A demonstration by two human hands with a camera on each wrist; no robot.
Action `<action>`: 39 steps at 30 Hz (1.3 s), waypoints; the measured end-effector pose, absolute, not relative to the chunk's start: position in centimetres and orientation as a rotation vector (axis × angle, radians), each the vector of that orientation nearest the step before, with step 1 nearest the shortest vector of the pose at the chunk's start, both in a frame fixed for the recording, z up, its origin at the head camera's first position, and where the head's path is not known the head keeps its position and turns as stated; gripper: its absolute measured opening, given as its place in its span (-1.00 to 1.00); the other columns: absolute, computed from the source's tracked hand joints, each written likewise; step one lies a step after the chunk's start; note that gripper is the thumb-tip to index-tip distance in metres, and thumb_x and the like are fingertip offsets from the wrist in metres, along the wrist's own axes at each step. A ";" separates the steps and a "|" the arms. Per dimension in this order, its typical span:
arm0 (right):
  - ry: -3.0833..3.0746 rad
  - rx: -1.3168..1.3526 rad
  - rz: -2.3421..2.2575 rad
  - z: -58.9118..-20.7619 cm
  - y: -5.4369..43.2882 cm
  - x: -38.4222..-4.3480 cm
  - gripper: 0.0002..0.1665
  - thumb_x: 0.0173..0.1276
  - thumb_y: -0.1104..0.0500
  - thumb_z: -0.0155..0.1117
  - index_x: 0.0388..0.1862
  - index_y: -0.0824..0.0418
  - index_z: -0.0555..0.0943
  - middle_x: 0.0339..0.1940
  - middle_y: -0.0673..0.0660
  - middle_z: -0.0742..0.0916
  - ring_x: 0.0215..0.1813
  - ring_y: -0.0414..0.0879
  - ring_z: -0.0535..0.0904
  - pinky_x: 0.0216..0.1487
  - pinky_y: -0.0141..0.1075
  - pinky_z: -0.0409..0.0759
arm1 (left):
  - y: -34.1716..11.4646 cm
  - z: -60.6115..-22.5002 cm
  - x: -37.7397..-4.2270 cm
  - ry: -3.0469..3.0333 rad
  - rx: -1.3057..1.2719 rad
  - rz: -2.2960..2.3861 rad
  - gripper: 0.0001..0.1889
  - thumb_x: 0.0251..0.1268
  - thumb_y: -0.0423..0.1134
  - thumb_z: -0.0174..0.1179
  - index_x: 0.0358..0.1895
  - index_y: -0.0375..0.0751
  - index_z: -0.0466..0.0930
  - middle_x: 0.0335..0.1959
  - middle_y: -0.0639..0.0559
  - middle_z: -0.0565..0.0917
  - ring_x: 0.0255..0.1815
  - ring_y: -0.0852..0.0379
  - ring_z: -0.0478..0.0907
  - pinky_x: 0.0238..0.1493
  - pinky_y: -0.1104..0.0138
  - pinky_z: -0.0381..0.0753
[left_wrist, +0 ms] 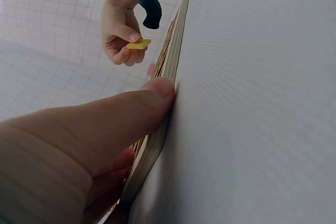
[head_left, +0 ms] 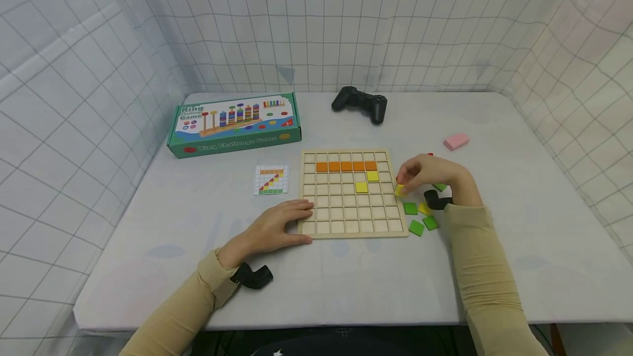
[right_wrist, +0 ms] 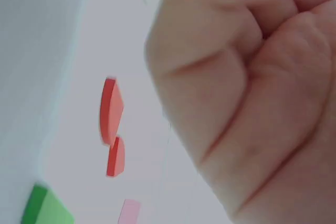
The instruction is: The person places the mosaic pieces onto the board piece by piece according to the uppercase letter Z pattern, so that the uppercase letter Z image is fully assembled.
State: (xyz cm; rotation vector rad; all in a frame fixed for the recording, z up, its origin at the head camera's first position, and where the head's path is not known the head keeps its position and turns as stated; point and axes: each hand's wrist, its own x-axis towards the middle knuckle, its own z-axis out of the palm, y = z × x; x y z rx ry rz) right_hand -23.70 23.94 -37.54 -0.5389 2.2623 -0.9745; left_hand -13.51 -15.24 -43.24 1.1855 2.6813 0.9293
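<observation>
A wooden grid board (head_left: 329,228) lies on the table, holding a row of several orange tiles (head_left: 346,166) and two yellow tiles, one a yellow tile (head_left: 361,187) below and left of the other. My left hand (head_left: 272,227) rests at its near-left corner, fingers on the left edge and thumb (left_wrist: 131,109) along the near edge. Beside the board's right edge, my right hand (head_left: 432,173) pinches a yellow tile (left_wrist: 138,44) between thumb and fingers. Loose green tiles (head_left: 416,228) and another yellow tile (head_left: 425,209) lie under and near it. Red tiles (right_wrist: 111,111) show past the right palm.
Left of the board lies a small pattern card (head_left: 271,180) with coloured squares. Behind stand a green game box (head_left: 234,124) and a black game controller (head_left: 360,104). A pink block (head_left: 456,141) is at the right. White grid-patterned cloth walls enclose the table (head_left: 163,235).
</observation>
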 end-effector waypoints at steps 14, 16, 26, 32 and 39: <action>2.231 -0.703 -1.057 -37.8 19.5 -23.6 -0.79 0.10 0.20 0.46 -0.28 0.25 0.69 -0.35 0.06 0.71 -0.29 -0.08 0.56 -0.19 -0.33 0.58 | -15.4 -43.5 -13.7 2.681 1.191 0.925 -0.33 0.09 0.07 0.33 0.20 -0.31 0.49 0.30 -0.05 0.42 0.36 0.02 0.25 0.39 0.26 0.20; 2.240 -0.730 -1.041 -38.0 18.8 -23.6 -0.79 0.12 0.19 0.45 -0.27 0.24 0.69 -0.34 0.04 0.71 -0.28 -0.09 0.58 -0.17 -0.32 0.58 | -15.4 -43.6 -13.7 2.679 1.182 0.921 -0.33 0.10 0.07 0.33 0.21 -0.30 0.49 0.30 -0.04 0.41 0.36 0.03 0.25 0.40 0.27 0.19; 2.263 -0.844 -0.948 -38.5 15.2 -23.6 -0.83 0.19 0.16 0.39 -0.25 0.19 0.69 -0.37 0.00 0.71 -0.29 -0.12 0.57 -0.20 -0.31 0.59 | -15.4 -43.5 -13.6 2.674 1.156 0.913 -0.33 0.10 0.08 0.32 0.21 -0.29 0.49 0.31 -0.01 0.40 0.37 0.06 0.23 0.40 0.27 0.18; 2.283 -0.817 -0.852 -38.8 13.7 -23.8 -0.88 0.21 0.16 0.37 -0.26 0.11 0.70 -0.38 -0.03 0.70 -0.29 -0.13 0.57 -0.21 -0.29 0.58 | -15.4 -43.6 -13.6 2.678 1.162 0.918 -0.33 0.09 0.08 0.33 0.20 -0.28 0.50 0.30 0.00 0.41 0.37 0.07 0.24 0.39 0.26 0.20; 2.273 -0.774 -0.829 -38.7 12.9 -23.8 -0.90 0.21 0.19 0.35 -0.28 0.14 0.69 -0.39 -0.01 0.70 -0.32 -0.13 0.56 -0.24 -0.31 0.56 | -15.4 -43.6 -13.7 2.677 1.163 0.921 -0.33 0.10 0.09 0.32 0.20 -0.28 0.50 0.30 0.00 0.41 0.36 0.07 0.24 0.39 0.27 0.20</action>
